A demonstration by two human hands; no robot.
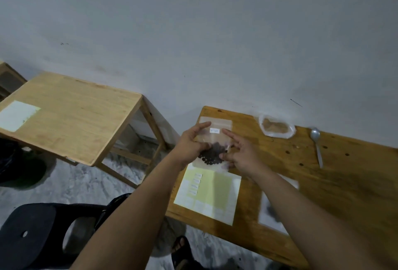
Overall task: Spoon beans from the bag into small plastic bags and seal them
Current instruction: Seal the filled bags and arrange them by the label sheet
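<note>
Sheet of labels (206,194): laid flat on the desk (355,183), nearest. Small plastic bag (216,138): held over the desk's left part, dark beans (212,154) pooled low. It is pinched at either side by the left grip (193,144) and right grip (240,156). Judged light, limp and slippery; best taken by the top edges. Spoon (316,145) and second bag (276,128): laid farthest.
</note>
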